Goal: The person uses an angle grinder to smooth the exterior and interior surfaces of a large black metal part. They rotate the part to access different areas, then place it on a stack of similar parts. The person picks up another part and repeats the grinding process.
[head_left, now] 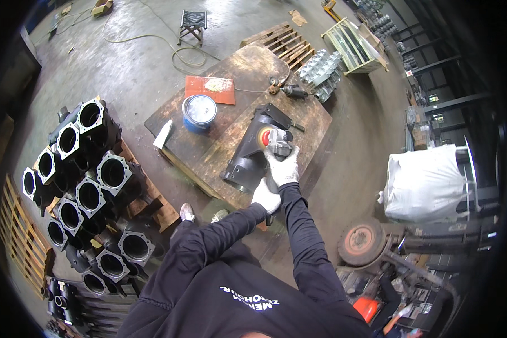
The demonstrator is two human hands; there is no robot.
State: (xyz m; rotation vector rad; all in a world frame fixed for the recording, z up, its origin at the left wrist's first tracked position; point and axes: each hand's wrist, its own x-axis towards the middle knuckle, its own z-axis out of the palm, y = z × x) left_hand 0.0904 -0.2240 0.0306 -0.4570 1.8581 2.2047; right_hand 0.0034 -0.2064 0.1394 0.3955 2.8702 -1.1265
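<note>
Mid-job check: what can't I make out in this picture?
All in the head view:
Whether the red disc touches the black pipe fitting: hidden by the angle grinder's head.
Palms of left hand and right hand: hidden by their backs.
White sack's contents: hidden by its fabric.
Any print on the white tube: too small.

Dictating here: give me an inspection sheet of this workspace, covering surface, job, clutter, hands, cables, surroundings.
Surface: worktable has a worn, stained brown top.
Job: dark cylindrical housing lies on the table; the power tool is over it, its red disc beside the housing, contact unclear.
Clutter: blue bucket, white tube, reddish sheet with pale material on it, second tool.
Hands: left hand and right hand, both gloved, grip the power tool.
Cables: thin line across the tabletop; pale hose on the floor.
Surroundings: flanged housings at left; stool beyond the table; white bulk bag at right.
</note>
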